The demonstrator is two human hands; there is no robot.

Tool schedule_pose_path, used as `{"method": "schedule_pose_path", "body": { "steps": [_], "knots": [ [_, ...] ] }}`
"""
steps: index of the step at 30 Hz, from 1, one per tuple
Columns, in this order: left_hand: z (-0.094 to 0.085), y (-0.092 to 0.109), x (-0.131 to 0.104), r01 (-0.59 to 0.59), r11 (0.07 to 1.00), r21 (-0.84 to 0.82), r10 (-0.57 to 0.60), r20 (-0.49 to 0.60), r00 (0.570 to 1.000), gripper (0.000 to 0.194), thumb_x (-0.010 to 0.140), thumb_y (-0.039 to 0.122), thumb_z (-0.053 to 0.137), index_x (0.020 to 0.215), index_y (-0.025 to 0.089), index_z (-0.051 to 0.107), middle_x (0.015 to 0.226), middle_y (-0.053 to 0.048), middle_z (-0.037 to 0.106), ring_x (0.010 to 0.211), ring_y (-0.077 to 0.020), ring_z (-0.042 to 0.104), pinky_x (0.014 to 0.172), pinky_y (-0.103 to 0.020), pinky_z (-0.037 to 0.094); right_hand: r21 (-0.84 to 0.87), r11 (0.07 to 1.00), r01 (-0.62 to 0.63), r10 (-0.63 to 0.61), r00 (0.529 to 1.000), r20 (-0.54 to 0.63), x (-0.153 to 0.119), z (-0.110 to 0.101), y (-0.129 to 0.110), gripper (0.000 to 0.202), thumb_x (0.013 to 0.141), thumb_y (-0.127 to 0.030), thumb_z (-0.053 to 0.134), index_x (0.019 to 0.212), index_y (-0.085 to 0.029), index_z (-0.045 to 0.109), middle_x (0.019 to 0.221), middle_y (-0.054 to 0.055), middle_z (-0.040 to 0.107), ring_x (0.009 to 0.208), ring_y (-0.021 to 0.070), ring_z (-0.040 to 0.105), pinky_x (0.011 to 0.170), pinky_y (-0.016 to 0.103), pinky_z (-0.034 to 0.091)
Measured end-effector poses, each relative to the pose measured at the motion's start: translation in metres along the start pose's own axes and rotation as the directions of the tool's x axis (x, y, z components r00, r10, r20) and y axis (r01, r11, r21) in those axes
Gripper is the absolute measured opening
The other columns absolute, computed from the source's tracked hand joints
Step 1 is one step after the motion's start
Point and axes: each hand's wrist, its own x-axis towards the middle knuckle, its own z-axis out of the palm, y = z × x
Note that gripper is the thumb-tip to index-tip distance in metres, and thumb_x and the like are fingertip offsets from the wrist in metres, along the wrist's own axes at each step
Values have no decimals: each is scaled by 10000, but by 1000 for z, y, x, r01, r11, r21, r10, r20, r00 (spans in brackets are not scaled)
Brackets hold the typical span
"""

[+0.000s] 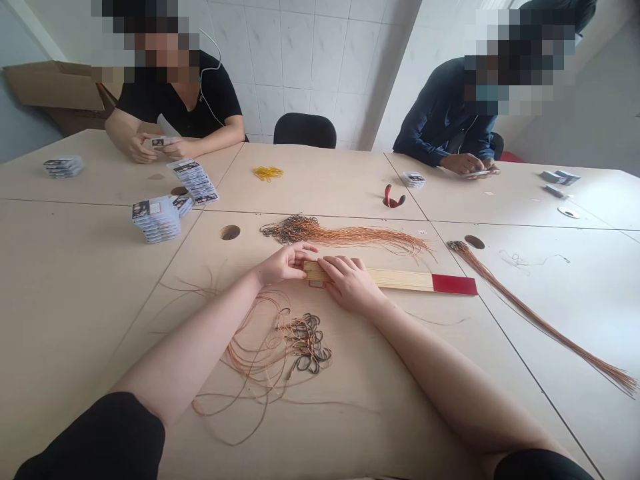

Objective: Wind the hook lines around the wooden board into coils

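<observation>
A long, flat wooden board (405, 279) with a red right end lies across the table in front of me, thin lines running along its length. My left hand (280, 265) curls its thumb and fingers around the board's left end; whether it also pinches a line is too small to tell. Over the board, close by, my right hand (353, 283) presses its fingers on top, thumb at the near edge. A small red handle-like piece (317, 284) shows below the board between both hands. Nearer me sits a loose pile of dark fishing hooks (310, 343) tied to coppery lines (250, 360).
Beyond the board lies a hook-and-line bundle (350, 235); another bundle (530, 310) stretches along the right. Red-handled pliers (393, 198) stand in a table hole. Yellow bands (268, 173) and stacked packets (156, 219) are farther off. Two people sit opposite, handling packets.
</observation>
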Motion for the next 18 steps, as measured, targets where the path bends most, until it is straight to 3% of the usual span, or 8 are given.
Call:
{"method": "schedule_pose_path", "body": {
  "steps": [18],
  "knots": [
    [1,1,2,-6,1000,-8,6,-21,1000,518,672,203,682,1153,166,494,1107,-110,614,959,-175,591,781,-277,471,42,997,61,-53,984,-169,-7,7,10,385,925,-220,340,1296,-164,426,1269,94,514,1180,203,404,911,362,298]
  ]
}}
